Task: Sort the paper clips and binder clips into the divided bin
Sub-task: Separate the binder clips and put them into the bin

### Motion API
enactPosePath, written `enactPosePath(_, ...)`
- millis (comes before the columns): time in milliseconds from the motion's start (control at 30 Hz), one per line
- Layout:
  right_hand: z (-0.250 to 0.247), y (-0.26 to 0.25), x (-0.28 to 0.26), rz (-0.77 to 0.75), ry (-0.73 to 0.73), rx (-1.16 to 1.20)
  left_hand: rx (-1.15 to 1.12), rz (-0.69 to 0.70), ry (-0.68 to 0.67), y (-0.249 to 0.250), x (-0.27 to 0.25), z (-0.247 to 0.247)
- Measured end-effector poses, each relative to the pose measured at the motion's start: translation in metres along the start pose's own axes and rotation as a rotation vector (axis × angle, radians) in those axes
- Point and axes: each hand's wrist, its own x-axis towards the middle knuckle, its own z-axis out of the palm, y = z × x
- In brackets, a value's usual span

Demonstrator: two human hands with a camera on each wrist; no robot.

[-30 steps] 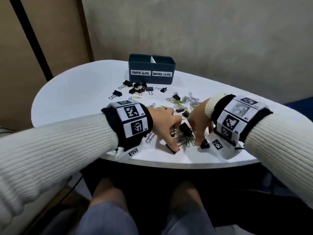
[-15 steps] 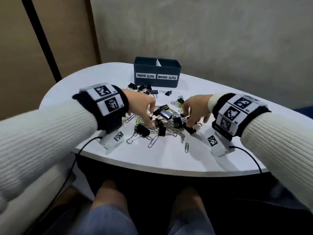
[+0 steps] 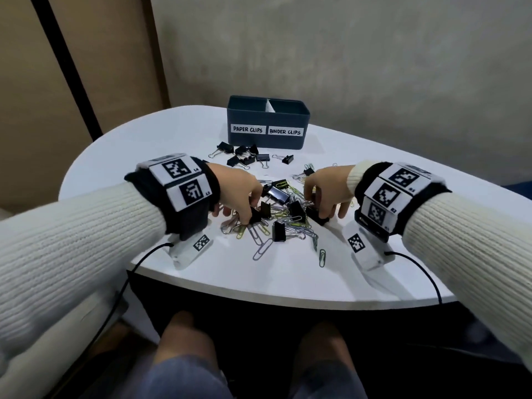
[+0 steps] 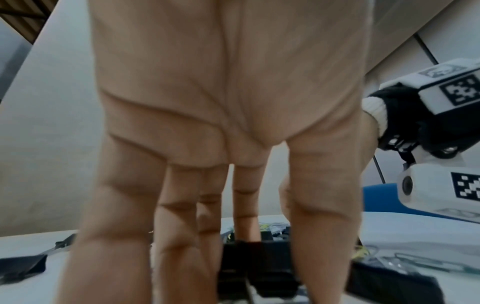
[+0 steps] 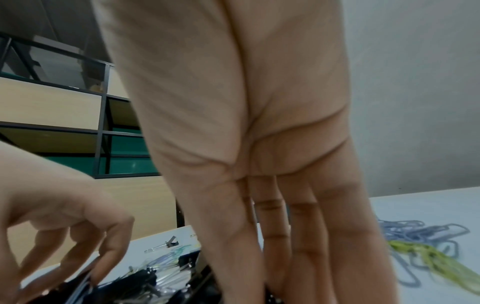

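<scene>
A dark blue divided bin [image 3: 267, 139] stands at the back of the white table, labelled PAPER CLIPS on the left and BINDER CLIPS on the right. A mixed pile of paper clips and black binder clips [image 3: 283, 216] lies in the middle. My left hand [image 3: 249, 218] reaches down at the pile's left side and pinches a black binder clip [image 3: 255, 215], seen between thumb and fingers in the left wrist view [image 4: 257, 263]. My right hand [image 3: 319, 216] reaches down at the right side, its fingertips on another black binder clip [image 3: 315, 218].
Several more binder clips [image 3: 244, 156] lie just in front of the bin. Loose paper clips [image 3: 322, 256] are scattered toward the table's front edge [image 3: 288, 300]. Grey and green paper clips [image 5: 426, 246] lie right of my right hand. Cables hang off both wrists.
A second ago both hands worked close together near the front edge. They have since moved apart to the two sides of the pile, each lowered onto a binder clip.
</scene>
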Motion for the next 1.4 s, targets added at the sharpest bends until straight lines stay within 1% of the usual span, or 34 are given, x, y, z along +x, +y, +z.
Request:
enactPosePath(133,0.002,0.003,-0.004,0.032,-0.025,-0.056,-0.003,-0.063,-0.009,-0.001,-0.004,-0.006)
enactPosePath(267,0.005,0.001,-0.003,0.039,-0.022,-0.164,-0.083,-0.054,0.014,-0.002,-0.004,-0.011)
enactPosePath(367,0.002,0.000,-0.007,0.029,-0.062,-0.263,-0.168,-0.014,-0.025,-0.002,-0.006,-0.014)
enactPosePath(500,0.002,0.004,-0.007,0.028,-0.099,-0.246,-0.283,0.034,-0.065,0.006,-0.006,-0.018)
enactPosePath(633,0.003,0.008,-0.006,0.035,-0.185,-0.198,-0.350,0.096,-0.044,0.024,-0.003,-0.018)
enactPosePath(700,0.000,0.012,-0.007,0.049,-0.194,-0.223,-0.333,0.154,-0.010,0.042,0.001,-0.015)
enactPosePath(800,-0.001,0.026,-0.004,0.115,-0.157,-0.244,-0.217,0.258,0.079,0.078,0.009,-0.003)
enactPosePath(867,0.000,0.039,-0.003,0.145,-0.145,-0.225,-0.128,0.336,0.078,0.102,0.016,0.004)
enactPosePath(967,0.000,0.055,-0.010,0.172,-0.104,-0.187,-0.011,0.381,0.097,0.128,0.025,0.011)
enactPosePath(1033,0.001,0.063,-0.018,0.187,-0.047,-0.178,0.038,0.400,0.112,0.135,0.027,0.010)
enactPosePath(1100,0.000,0.069,-0.021,0.225,-0.008,-0.168,0.049,0.392,0.136,0.125,0.026,0.003)
enactPosePath(1200,-0.008,0.069,-0.018,0.235,0.064,-0.134,0.047,0.315,0.185,0.089,0.025,-0.015)
enactPosePath(1267,-0.015,0.059,-0.013,0.163,0.168,-0.135,0.053,0.249,0.202,0.064,0.022,-0.021)
enactPosePath(1333,-0.017,0.042,-0.003,0.056,0.258,-0.178,0.066,0.209,0.192,0.048,0.020,-0.022)
enactPosePath(1400,-0.016,0.025,0.005,-0.035,0.246,-0.170,0.094,0.207,0.158,0.042,0.017,-0.020)
